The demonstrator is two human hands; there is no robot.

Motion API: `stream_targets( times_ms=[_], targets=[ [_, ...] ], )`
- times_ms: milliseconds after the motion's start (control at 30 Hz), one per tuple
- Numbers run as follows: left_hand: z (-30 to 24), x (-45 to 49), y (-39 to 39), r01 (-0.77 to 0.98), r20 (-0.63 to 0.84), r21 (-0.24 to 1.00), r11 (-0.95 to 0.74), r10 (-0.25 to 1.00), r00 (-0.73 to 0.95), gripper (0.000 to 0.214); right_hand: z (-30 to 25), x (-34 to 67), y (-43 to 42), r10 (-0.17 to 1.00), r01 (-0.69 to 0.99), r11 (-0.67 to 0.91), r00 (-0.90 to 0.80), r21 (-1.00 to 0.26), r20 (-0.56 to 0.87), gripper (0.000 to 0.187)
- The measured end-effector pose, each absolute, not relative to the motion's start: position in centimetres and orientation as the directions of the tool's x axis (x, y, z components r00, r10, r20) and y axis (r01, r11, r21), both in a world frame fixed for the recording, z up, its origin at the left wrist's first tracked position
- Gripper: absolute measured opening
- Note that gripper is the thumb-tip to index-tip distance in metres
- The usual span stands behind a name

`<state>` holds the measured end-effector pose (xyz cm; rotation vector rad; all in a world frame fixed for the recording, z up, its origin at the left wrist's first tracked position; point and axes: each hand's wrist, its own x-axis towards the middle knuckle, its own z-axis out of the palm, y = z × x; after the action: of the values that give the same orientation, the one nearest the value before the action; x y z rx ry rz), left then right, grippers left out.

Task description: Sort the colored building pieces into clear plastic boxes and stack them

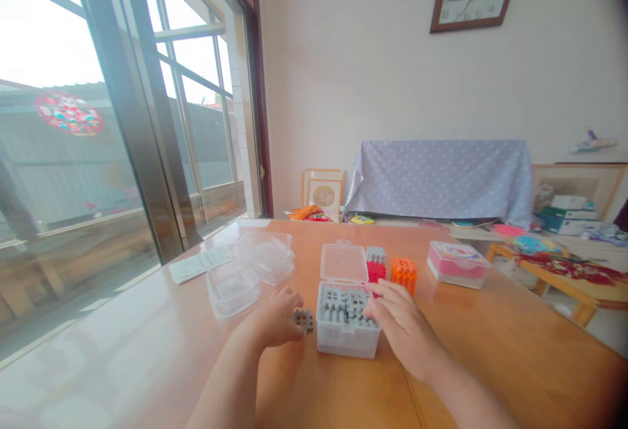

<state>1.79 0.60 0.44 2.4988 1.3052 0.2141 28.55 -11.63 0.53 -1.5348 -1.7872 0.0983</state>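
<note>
A clear plastic box (347, 342) stands on the table in front of me with its lid (343, 263) folded back. Grey interlocking blocks (338, 308) fill it. Over the box's right edge my right hand (405, 324) stretches its fingers, open, fingertips by the blocks; I see nothing held in it. Left of the box, a single grey block (305, 320) with square holes sits at the fingertips of my left hand (275, 318). That hand is curved, with thumb and fingers apart around the block's near side; no firm grip shows.
Behind the box are stacked red blocks (376, 271), grey blocks (376, 254) and orange blocks (404, 274). A pink-and-white box (458, 264) stands to the right. Clear containers (233, 288) and a printed sheet (202, 264) lie at the left, near the window.
</note>
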Motion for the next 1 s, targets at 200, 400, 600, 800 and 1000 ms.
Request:
stream_targets(
  times_ms=[200,400,600,800,1000],
  targets=[
    [0.5,2.3,0.6,0.792,-0.029,0.312,-0.525,0.828,0.56,0.029,0.4,28.5,-11.7,0.87,0.805,0.276,0.023,-0.525,0.493,0.046],
    [0.3,2.2,0.4,0.785,0.034,0.384,-0.485,0.858,0.513,0.032,0.2,28.4,-11.6,0.877,0.806,0.284,0.0,-0.519,0.48,0.044],
    [-0.3,1.4,1.5,0.72,0.122,0.539,-0.437,0.886,0.446,0.018,0.7,28.4,-11.6,0.815,0.787,0.315,0.062,-0.531,0.576,0.035],
    [2.7,1.4,1.3,0.567,0.373,0.699,-0.435,0.899,0.229,0.006,1.0,28.6,-11.6,0.733,0.765,0.332,0.16,-0.552,0.662,0.025],
    [4.2,4.7,-2.7,0.156,0.534,0.764,-0.626,0.749,0.392,0.014,1.5,28.2,-12.1,0.69,0.745,0.355,0.199,-0.565,0.696,0.035]
  ],
)
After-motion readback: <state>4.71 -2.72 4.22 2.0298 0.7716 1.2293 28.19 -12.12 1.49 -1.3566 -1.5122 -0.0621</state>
